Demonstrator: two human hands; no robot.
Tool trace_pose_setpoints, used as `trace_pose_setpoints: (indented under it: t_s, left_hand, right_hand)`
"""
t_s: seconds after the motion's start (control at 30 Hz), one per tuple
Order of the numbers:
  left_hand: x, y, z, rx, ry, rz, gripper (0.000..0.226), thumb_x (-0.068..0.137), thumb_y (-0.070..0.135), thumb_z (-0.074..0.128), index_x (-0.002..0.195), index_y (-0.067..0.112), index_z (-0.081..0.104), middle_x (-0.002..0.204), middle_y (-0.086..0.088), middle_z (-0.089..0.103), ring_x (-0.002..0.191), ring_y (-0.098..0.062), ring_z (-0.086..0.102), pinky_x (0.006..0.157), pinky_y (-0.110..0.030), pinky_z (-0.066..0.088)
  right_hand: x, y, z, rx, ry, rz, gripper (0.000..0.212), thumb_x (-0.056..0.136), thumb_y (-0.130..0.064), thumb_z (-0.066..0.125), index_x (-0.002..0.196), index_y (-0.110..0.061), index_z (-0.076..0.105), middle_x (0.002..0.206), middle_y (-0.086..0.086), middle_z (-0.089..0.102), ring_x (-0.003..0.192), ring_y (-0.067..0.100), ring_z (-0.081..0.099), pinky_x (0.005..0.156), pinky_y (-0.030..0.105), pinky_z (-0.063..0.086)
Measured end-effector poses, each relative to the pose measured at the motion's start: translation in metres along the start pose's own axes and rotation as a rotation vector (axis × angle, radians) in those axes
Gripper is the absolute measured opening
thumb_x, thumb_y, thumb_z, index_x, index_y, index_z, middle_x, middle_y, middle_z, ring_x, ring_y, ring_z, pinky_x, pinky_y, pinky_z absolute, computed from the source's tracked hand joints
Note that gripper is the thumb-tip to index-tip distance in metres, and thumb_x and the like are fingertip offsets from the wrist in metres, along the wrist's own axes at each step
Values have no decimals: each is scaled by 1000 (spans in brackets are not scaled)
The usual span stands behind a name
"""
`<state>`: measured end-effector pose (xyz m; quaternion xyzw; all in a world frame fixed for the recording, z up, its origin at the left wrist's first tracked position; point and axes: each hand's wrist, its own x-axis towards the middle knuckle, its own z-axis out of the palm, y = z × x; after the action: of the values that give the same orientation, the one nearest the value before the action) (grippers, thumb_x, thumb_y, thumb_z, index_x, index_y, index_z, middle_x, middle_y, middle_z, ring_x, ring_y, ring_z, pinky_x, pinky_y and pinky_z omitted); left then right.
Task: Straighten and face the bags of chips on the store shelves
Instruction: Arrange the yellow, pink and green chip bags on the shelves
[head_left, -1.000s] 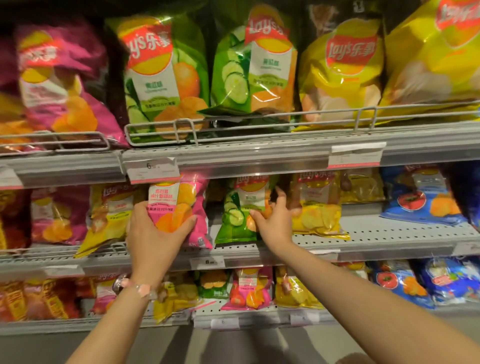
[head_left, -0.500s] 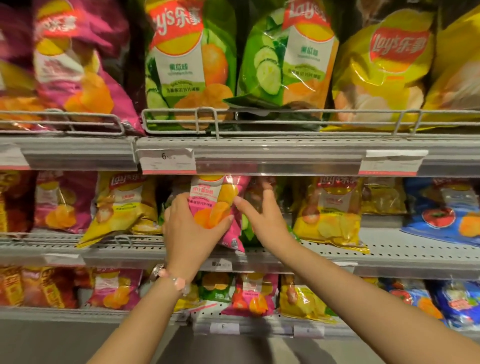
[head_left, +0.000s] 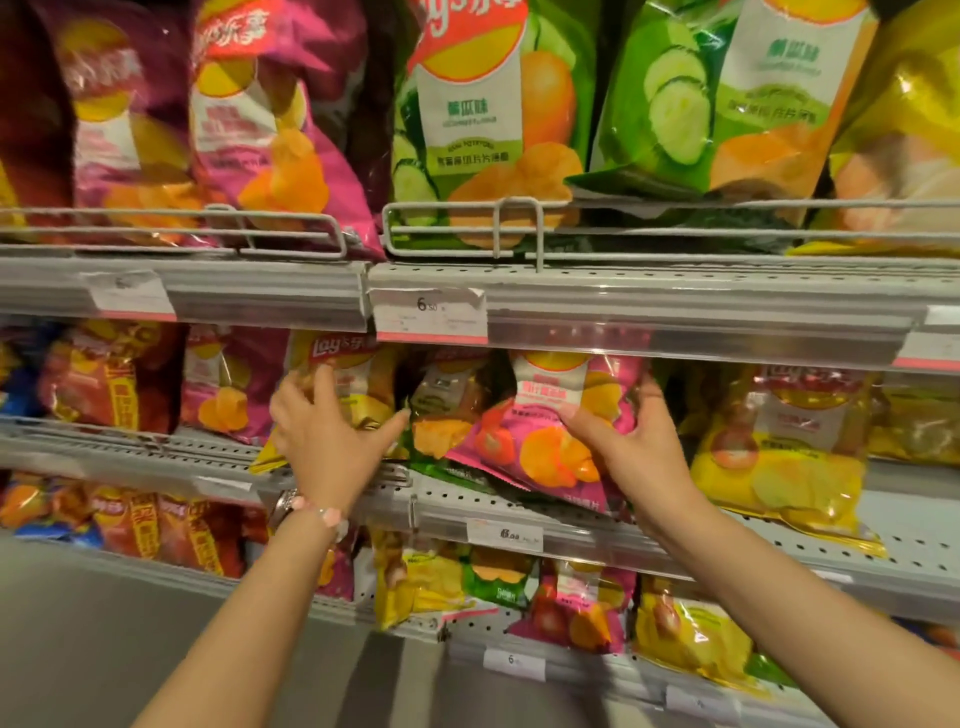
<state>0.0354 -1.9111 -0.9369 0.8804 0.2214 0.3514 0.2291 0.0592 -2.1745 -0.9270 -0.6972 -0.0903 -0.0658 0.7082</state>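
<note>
the person stands close at the chip shelves, both arms up to the middle shelf (head_left: 571, 512). the right hand (head_left: 631, 447) grips a pink bag of chips (head_left: 550, 431) by its right edge, thumb across the front and fingers curled behind; the bag leans to the left, its lower corner resting on the shelf. half behind it sits a green bag (head_left: 441, 415), tilted too. the left hand (head_left: 327, 431), a beaded bracelet (head_left: 317, 512) at the wrist, is spread wide with its fingers on a yellow bag (head_left: 358, 384), the thumb reaching toward the green one. further right a yellow bag with a red logo (head_left: 789, 452) lies slumped forward. on the top shelf, large green cucumber bags (head_left: 483, 119) stand behind a wire rail (head_left: 514, 218).
</note>
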Motion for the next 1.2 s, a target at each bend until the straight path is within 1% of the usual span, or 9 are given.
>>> trace_pose_setpoints:
  t_s: [0.1,0.23,0.37,0.47,0.53,0.7,0.97,1.1,1.2]
  left_hand:
    - [15,-17,5,139,-115,-120,105,55,71,75,135,13,38,150,-26,21,139,-41,17,103,-62,27]
    - [26,-27,3,148,-237,-244,118,51,78,72,140,14,28,137,-26,44,127,-44,40,101,-60,35]
    - [24,-22,-2,70,-116,-246,101,59,55,81,136,10,33,130,-23,51,122,-42,45,100,-57,33]
    - [19,-17,-16,-10,-43,-199,98,62,50,80,139,11,32,133,-19,50,125,-39,42,102,-56,29]
    - [15,-17,-29,-60,-2,-147,96,63,48,80,139,14,33,133,-16,49,126,-37,41,104,-56,28]
    - [7,-29,-65,-59,57,-67,99,59,47,83,139,18,34,135,-12,50,126,-37,40,105,-56,27]
    - [5,-56,-93,-93,70,-66,100,54,53,82,136,20,35,129,-9,55,118,-35,51,99,-59,38]
    - [-9,-63,-94,-119,111,-112,95,60,45,85,137,22,34,131,-5,54,121,-31,48,103,-55,34]
    - [-15,-62,-95,-130,133,-148,95,60,44,85,137,22,34,132,-5,53,122,-30,47,104,-53,33]
  right_hand:
    - [-4,-3,-4,38,-4,-7,63,77,-12,76,128,-22,42,109,-2,67,99,13,67,83,35,57]
    - [-6,-5,-1,29,-6,-21,69,74,-15,78,131,-23,39,109,-4,66,100,13,66,87,42,56]
    - [-11,-11,13,18,8,-14,76,72,-20,80,134,-21,35,110,-3,65,99,15,66,89,44,55]
    - [-16,-19,26,7,20,-31,76,73,-13,79,134,-16,34,96,-8,64,82,1,67,77,28,57]
    - [-17,-24,36,-13,4,-35,73,74,-11,79,132,-15,35,92,-11,63,78,-3,65,75,26,57]
    - [-3,-25,72,-28,-19,-7,69,72,-18,81,125,-24,37,107,-6,61,103,17,62,95,43,51]
    - [33,6,166,-94,-41,126,67,69,-43,71,122,-9,48,106,11,65,99,31,62,89,45,51]
    - [47,9,209,-225,-115,82,76,83,-38,67,140,-5,30,126,17,55,118,35,52,92,32,43]
    - [53,11,229,-302,-230,127,81,90,-31,62,148,-2,13,141,19,42,131,35,40,100,32,34]
